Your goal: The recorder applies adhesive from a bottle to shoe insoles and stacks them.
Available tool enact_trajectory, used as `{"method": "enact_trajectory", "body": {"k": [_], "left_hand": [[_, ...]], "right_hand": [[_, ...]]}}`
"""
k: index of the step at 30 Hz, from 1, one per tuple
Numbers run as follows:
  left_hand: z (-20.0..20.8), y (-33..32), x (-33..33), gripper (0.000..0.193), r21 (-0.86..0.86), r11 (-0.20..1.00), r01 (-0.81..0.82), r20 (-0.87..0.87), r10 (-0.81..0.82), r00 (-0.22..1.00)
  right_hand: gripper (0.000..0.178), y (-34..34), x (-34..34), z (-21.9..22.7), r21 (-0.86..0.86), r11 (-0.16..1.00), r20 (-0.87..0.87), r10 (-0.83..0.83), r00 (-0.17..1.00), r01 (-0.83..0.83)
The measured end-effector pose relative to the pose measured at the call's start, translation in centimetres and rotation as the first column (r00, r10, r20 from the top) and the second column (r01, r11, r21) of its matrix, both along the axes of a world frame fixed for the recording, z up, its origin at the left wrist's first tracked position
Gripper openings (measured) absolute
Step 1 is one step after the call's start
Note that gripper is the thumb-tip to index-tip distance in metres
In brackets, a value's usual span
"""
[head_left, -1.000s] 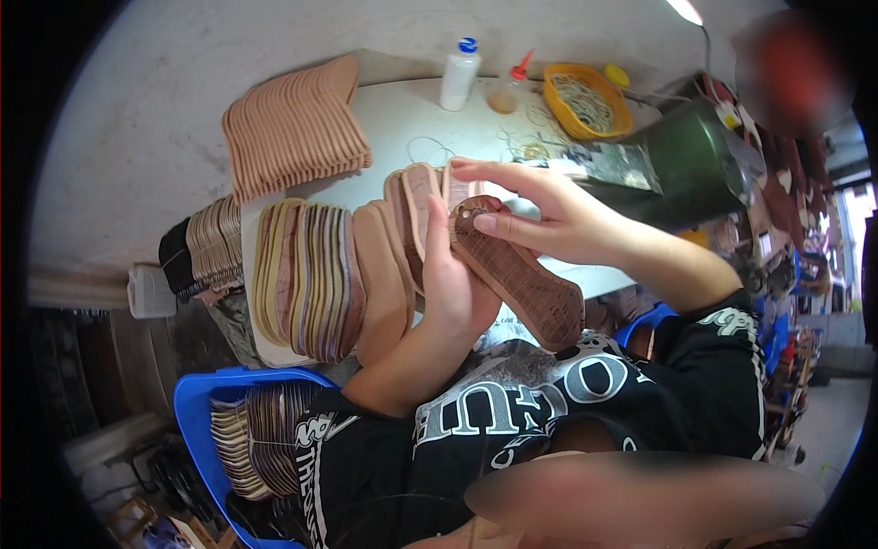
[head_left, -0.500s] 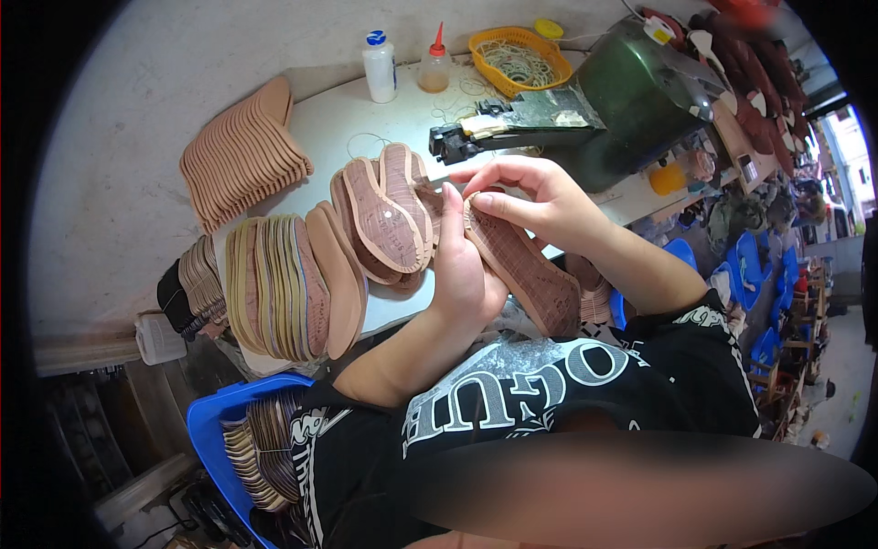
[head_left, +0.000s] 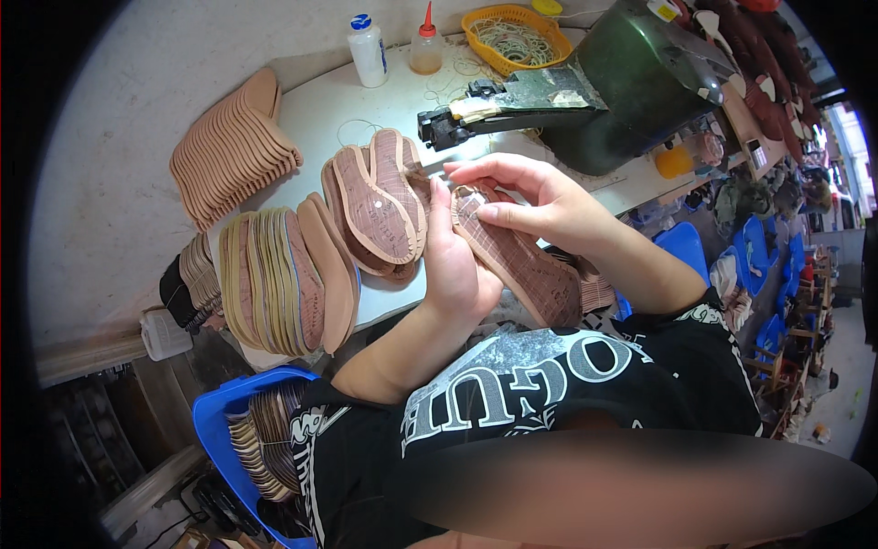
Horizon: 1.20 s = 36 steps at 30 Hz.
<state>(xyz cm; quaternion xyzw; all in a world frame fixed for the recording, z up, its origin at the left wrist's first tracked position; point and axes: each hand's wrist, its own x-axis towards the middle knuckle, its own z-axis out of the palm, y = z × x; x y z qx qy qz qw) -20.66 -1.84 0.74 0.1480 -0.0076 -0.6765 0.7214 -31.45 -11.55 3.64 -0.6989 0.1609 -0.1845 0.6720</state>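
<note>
Between my hands a shoe insole point(head_left: 530, 265) slants down to the right, its brown checked underside facing up and its tan edging folded over in small pleats at the upper end. My left hand point(head_left: 455, 267) supports its left side, with the thumb upright and the fingers mostly hidden under it. The thumb of my right hand point(head_left: 540, 201) presses on the pleated end while the fingers curl over its far edge. Just left of my left hand, similar edged insoles point(head_left: 373, 206) lie piled on the white table point(head_left: 315, 114).
Beyond my hands stands a dark green machine point(head_left: 622, 101) with a black-tipped arm. Stacked tan pieces point(head_left: 233, 151) and upright layered insoles point(head_left: 261, 284) line the left. A white bottle point(head_left: 369, 55), a red-tipped bottle point(head_left: 426, 50) and a yellow basket point(head_left: 471, 32) stand behind; a blue crate point(head_left: 210, 416) sits lower left.
The view has shifted slightly, so the table things appear a little higher and further left. My right thumb now lies a bit further in over the insole's pleated end. Both hands keep their hold.
</note>
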Motion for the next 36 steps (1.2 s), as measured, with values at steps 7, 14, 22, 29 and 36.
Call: {"method": "enact_trajectory", "body": {"k": [7, 14, 22, 29, 36], "left_hand": [[-1.3, -0.1, 0.4, 0.056, 0.058, 0.998, 0.031, 0.02, -0.032, 0.999], [-2.4, -0.3, 1.3, 0.062, 0.079, 0.996, 0.034, 0.088, -0.041, 0.995], [-0.7, -1.2, 5.1, 0.06, -0.016, 0.999, 0.042, 0.154, -0.039, 0.987], [0.1, -0.8, 5.0, 0.058, 0.118, 0.992, -0.053, 0.199, 0.028, 0.98], [0.1, -0.7, 5.0, 0.059, 0.091, 0.996, -0.017, 0.203, -0.001, 0.979]], "right_hand": [[0.093, 0.6, -2.5, -0.6, 0.087, 0.995, -0.226, -0.036, 0.973, 0.057], [0.09, 1.3, -4.7, -3.4, 0.056, 0.998, -0.137, -0.008, 0.991, 0.015], [0.027, 0.0, -5.3, -1.3, 0.307, 0.941, 0.23, -0.218, 0.948, 0.141], [0.013, 1.7, -4.5, -0.9, 0.276, 0.945, 0.192, -0.234, 0.953, 0.176], [0.011, 1.7, -4.7, -1.3, 0.148, 0.95, 0.171, -0.3, 0.938, 0.277]]}}
